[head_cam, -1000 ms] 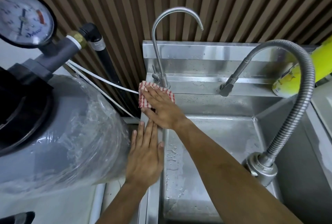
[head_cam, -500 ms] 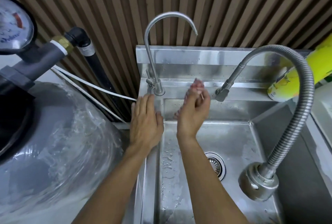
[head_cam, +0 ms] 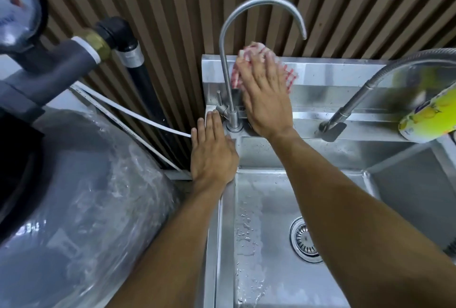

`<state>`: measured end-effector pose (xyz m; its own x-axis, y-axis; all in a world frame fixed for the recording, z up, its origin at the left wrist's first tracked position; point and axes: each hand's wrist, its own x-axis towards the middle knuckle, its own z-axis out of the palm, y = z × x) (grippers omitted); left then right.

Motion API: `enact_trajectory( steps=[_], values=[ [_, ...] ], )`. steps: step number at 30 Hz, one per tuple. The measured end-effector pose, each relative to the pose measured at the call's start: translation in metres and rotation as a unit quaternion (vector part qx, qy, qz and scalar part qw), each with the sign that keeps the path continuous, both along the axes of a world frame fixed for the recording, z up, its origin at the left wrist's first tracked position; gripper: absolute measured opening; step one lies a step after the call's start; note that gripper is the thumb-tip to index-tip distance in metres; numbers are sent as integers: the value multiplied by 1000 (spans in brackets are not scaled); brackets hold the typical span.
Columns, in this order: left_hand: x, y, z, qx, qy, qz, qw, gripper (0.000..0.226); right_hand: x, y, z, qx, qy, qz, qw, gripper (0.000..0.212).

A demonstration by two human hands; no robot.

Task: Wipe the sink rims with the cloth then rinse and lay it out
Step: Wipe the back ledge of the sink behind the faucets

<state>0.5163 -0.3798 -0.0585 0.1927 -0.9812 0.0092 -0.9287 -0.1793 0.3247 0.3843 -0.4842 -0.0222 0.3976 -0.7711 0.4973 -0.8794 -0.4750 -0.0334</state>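
A red-and-white checked cloth lies against the steel backsplash behind the sink, just right of the thin gooseneck tap. My right hand presses flat on the cloth with straight fingers, covering most of it. My left hand rests flat on the sink's left rim at the back corner, fingertips near the tap's base. The wet sink basin with its drain lies below both arms.
A flexible spray hose tap arcs over the right side. A yellow bottle lies on the back ledge at right. A large grey plastic-wrapped tank with pipes and a pressure gauge stands close on the left.
My right hand has moved up from the back ledge onto the backsplash and now presses the cloth flat there. My left hand has slid slightly toward the tap's base.
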Motion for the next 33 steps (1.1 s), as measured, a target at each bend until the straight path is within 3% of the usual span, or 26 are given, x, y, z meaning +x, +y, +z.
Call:
enact_trajectory(
  steps=[2,4,11,14,16,19,21,24,28,30,33],
  values=[
    [0,-2,0,-4,-2,3,1000,66,10,-11,11,-24,150,96,984,59],
    [0,-2,-1,-6,-12,3,1000,64,12,-25,34,-53,275,196,940,64],
    [0,5,-2,9,-38,-20,999,65,-45,-53,57,-100,452,259,848,70],
    [1,3,-3,-1,-28,-16,999,65,-16,-51,62,-114,464,250,842,69],
    [2,6,-1,-12,6,-6,1000,66,-13,-36,39,-119,450,199,862,69],
    [0,8,3,-26,22,-5,999,71,-43,-8,-5,-29,371,161,914,67],
    [1,5,1,-24,19,-13,999,73,-54,2,-12,46,328,175,927,63],
    [2,4,-1,-19,11,-7,1000,73,-41,-3,-3,97,376,208,898,64],
    [-1,5,-2,-20,5,7,1000,75,-19,-19,8,38,449,226,864,57],
    [-1,2,-2,-17,5,7,1000,76,-29,-16,5,4,408,220,886,62],
    [-1,0,-1,-9,5,4,1000,75,-62,8,-8,21,297,133,945,66]
  ],
)
